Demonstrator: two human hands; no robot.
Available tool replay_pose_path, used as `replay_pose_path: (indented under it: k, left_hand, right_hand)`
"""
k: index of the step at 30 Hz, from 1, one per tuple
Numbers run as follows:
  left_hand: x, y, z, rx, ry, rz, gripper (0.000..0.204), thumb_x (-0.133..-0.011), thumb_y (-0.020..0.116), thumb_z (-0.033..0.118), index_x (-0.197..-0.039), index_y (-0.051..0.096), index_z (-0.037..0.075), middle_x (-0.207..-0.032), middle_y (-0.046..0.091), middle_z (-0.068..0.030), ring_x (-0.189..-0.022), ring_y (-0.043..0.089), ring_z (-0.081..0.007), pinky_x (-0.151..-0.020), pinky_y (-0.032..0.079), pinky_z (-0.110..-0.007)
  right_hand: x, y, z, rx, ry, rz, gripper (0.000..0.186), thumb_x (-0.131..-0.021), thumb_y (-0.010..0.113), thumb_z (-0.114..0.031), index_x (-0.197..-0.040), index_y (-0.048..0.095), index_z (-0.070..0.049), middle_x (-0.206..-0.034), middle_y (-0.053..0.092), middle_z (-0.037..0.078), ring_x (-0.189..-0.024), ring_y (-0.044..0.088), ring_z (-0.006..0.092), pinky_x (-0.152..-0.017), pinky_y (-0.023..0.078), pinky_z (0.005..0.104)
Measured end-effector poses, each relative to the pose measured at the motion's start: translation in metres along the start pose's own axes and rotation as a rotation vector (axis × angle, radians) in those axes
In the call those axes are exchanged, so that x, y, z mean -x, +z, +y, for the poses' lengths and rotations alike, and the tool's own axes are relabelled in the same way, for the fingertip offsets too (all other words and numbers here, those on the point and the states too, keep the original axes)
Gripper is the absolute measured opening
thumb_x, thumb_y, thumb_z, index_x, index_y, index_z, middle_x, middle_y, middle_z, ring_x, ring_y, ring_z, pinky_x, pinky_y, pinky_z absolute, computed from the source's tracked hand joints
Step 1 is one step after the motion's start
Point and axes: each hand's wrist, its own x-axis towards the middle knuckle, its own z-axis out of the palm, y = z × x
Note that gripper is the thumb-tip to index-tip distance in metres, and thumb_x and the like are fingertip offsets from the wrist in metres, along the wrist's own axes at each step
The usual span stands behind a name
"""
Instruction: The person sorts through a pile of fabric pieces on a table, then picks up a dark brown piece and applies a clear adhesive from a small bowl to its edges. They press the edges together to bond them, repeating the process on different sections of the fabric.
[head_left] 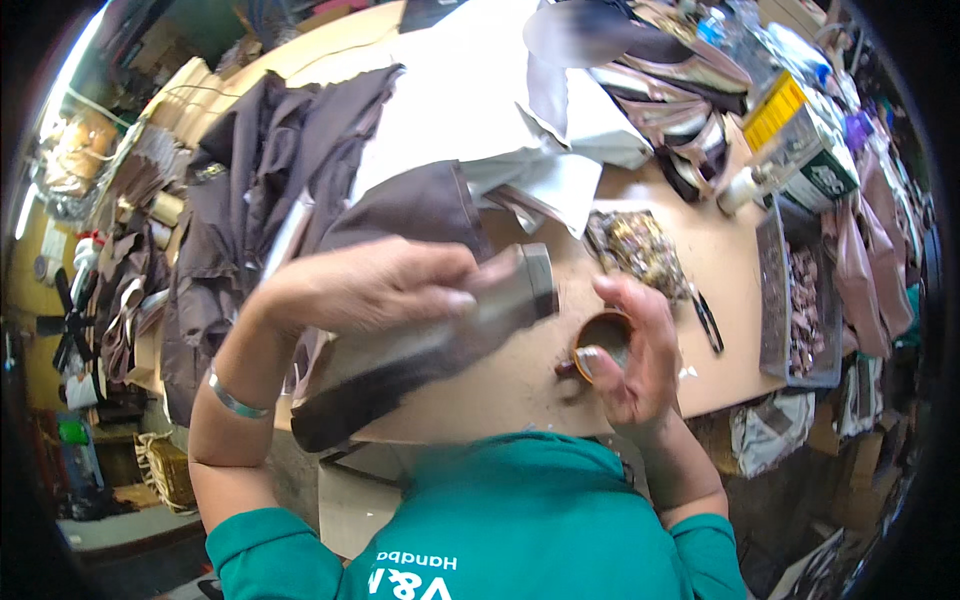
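Observation:
My left hand, smeared by motion, is closed on a folded brown leather panel with a paler grey-brown face. The panel slants over the table's front edge, and its upper right end has a dark border. To its right, my right hand is curved, with thumb and fingers apart and nothing visible between them. Partly behind that thumb stands a small round orange-brown pot. A small dark object lies beside the pot, too blurred to name.
Dark brown leather pieces cover the left of the table. White sheets lie behind. A bag of small metallic bits, a black pen-like tool and a clear bin of scraps are on the right.

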Motion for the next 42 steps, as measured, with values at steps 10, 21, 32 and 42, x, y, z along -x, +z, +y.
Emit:
replay_pose_path:
  k: [10, 21, 32, 42]
  left_hand:
    - [-0.05, 0.08, -0.034, 0.274, 0.019, 0.081, 0.028, -0.089, 0.046, 0.027, -0.094, 0.052, 0.0, -0.08, 0.055, -0.0101, -0.073, 0.05, -0.0165, -0.067, 0.041, -0.031]
    - [-0.055, 0.096, -0.048, 0.662, -0.043, 0.025, 0.023, -0.086, 0.052, 0.023, -0.084, 0.054, 0.001, -0.071, 0.051, 0.0013, -0.067, 0.043, -0.0054, -0.059, 0.038, -0.023]
    - [-0.043, 0.106, -0.069, 0.721, -0.11, -0.084, 0.023, -0.085, 0.05, 0.021, -0.083, 0.056, 0.0, -0.069, 0.052, 0.0013, -0.066, 0.044, -0.0053, -0.059, 0.039, -0.024]
    - [-0.041, 0.107, -0.072, 0.708, -0.087, -0.083, 0.02, -0.086, 0.052, 0.02, -0.082, 0.055, 0.001, -0.07, 0.05, 0.0036, -0.067, 0.042, -0.0044, -0.06, 0.037, -0.022]
  right_hand:
    - [0.029, 0.015, 0.017, -0.419, 0.518, -0.085, 0.05, -0.076, 0.054, 0.008, -0.123, 0.041, -0.003, -0.097, 0.052, 0.01, -0.074, 0.055, 0.0133, -0.065, 0.047, 0.024]
    - [0.02, -0.006, 0.021, -0.227, 0.364, -0.152, 0.027, -0.077, 0.052, 0.007, -0.103, 0.056, -0.002, -0.073, 0.057, 0.007, -0.069, 0.057, 0.0159, -0.065, 0.047, 0.0267]
    - [0.025, 0.007, -0.002, -0.216, 0.268, -0.57, 0.052, -0.067, 0.062, 0.006, -0.116, 0.051, -0.008, -0.07, 0.058, 0.006, -0.064, 0.055, 0.0222, -0.063, 0.045, 0.0327]
    - [0.039, 0.013, 0.003, -0.332, 0.574, -0.507, 0.051, -0.073, 0.053, 0.008, -0.121, 0.045, -0.006, -0.078, 0.061, 0.011, -0.069, 0.062, 0.0196, -0.061, 0.05, 0.0284]
